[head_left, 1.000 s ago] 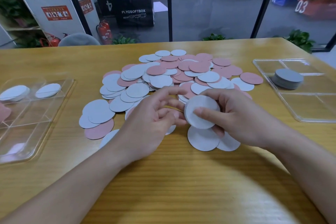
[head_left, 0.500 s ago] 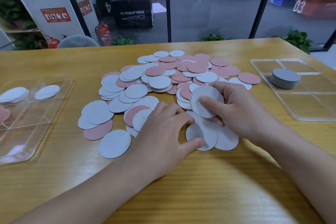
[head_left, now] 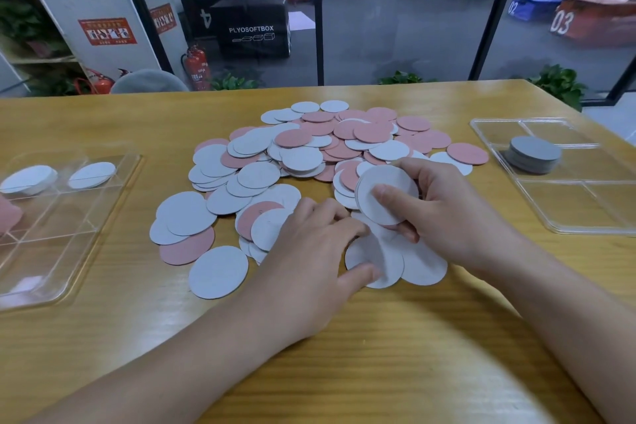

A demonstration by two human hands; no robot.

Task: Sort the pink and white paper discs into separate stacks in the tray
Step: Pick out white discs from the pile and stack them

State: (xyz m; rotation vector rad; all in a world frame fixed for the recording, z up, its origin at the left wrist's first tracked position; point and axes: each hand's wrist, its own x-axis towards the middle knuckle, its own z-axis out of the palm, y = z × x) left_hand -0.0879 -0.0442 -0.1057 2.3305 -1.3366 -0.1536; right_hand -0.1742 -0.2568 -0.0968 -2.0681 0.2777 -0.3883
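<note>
The right hand [head_left: 444, 213] pinches a small stack of white discs [head_left: 387, 194] upright, thumb across its face, just above the mixed pink and white pile [head_left: 309, 155] on the table [head_left: 378, 354]. The left hand [head_left: 309, 251] presses a flat white disc [head_left: 375, 262] with fingers and thumb loosely curled. Clear trays sit left [head_left: 51, 234] and right [head_left: 568, 203], each holding stacked discs.

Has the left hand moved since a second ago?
Yes. The left hand has dropped from beside the held white discs towards the near table edge, onto a flat white disc.
</note>
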